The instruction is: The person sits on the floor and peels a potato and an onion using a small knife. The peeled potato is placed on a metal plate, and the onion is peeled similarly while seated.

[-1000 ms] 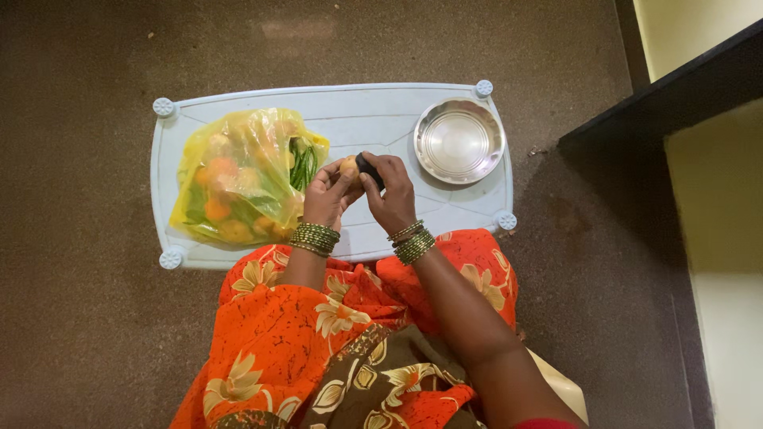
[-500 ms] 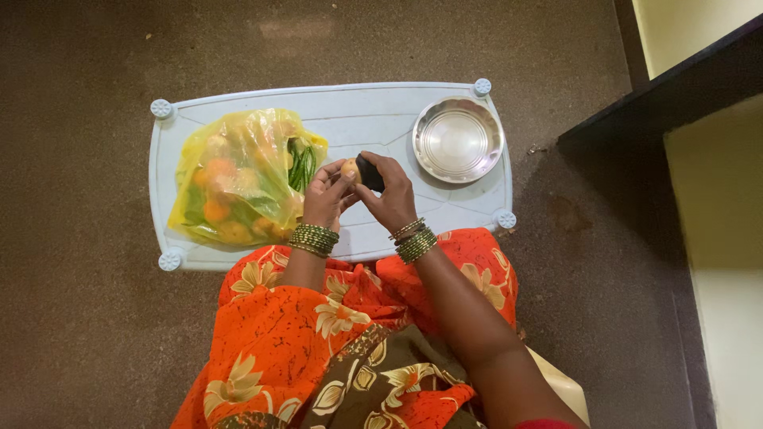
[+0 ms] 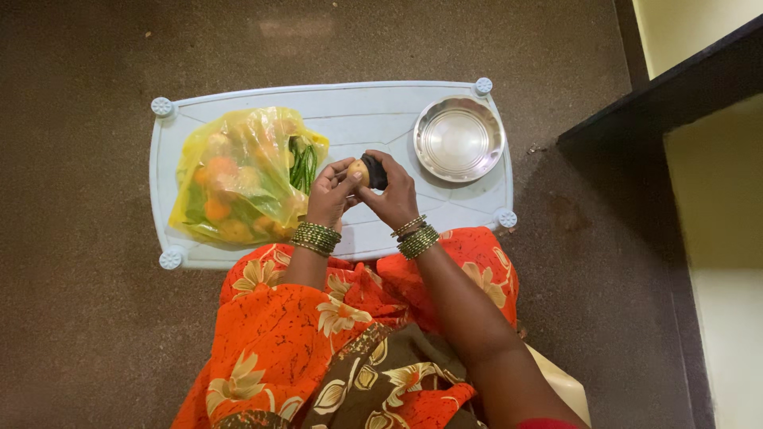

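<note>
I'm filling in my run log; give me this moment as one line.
left hand: holds small tan vegetable | right hand: holds dark tool against it | steel plate: empty | yellow bag: on low table

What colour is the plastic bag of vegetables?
Translucent yellow plastic bag, clearest in the head view.

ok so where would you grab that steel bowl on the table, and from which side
Grip the steel bowl by its flared rim on the near edge, coming from the right hand side. It sits upright and looks empty; the rim is the only raised lip, and nothing crowds it on the table.
</note>
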